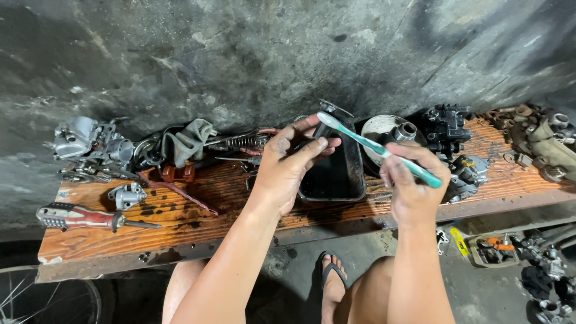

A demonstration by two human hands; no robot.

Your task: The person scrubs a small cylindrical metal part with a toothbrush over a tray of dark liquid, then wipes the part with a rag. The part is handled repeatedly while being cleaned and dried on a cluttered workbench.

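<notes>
My left hand (290, 163) grips a small dark metal part (323, 129) above a black rectangular tray (336, 180) on the wooden bench (198, 216). My right hand (414, 180) holds a teal and white toothbrush (378, 149), with its bristle head resting against the part in the left hand. Both hands are grimy. Most of the part is hidden under my fingers.
On the bench lie a red-handled screwdriver (84, 217), a small silver casting (127, 195), a carburettor body (90, 144), a grey rag (191, 141), a spring (243, 141), a round metal bowl (387, 133) and dark engine parts (447, 129). A concrete wall rises behind. My sandalled foot (333, 282) rests below.
</notes>
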